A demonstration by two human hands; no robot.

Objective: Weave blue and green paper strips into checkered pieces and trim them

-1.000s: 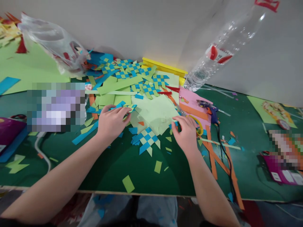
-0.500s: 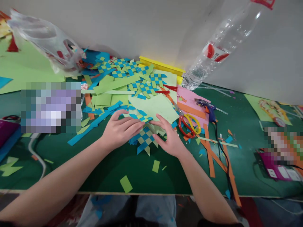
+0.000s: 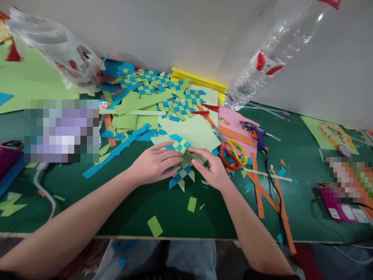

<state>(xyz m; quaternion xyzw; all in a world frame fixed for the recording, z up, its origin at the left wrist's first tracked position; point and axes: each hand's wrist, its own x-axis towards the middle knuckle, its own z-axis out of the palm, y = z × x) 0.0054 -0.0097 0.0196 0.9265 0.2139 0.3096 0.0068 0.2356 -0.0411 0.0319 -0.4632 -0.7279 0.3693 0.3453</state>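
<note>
My left hand (image 3: 157, 163) has its fingers round the left side of a woven blue and green paper fish (image 3: 181, 144), which has a small eye dot at its right tip. The fingertips of my right hand (image 3: 210, 168) are at that tip, with thumb and index finger apart and nothing visible between them. Below the fingers of my left hand, a second woven paper fish (image 3: 181, 175) lies on the green table, partly covered. Behind my hands is a pale green sheet (image 3: 198, 132).
Several woven fish and paper strips (image 3: 145, 103) are piled behind. Right of my hands lie red and yellow scissors (image 3: 233, 152) and a blue glue gun (image 3: 259, 138). A clear bottle (image 3: 256, 70) leans on the wall; a plastic bag (image 3: 58, 46) stands back left.
The upper fish has turned so its patterned face shows more. My left hand has shifted slightly right, and my right hand's fingers have lowered a little.
</note>
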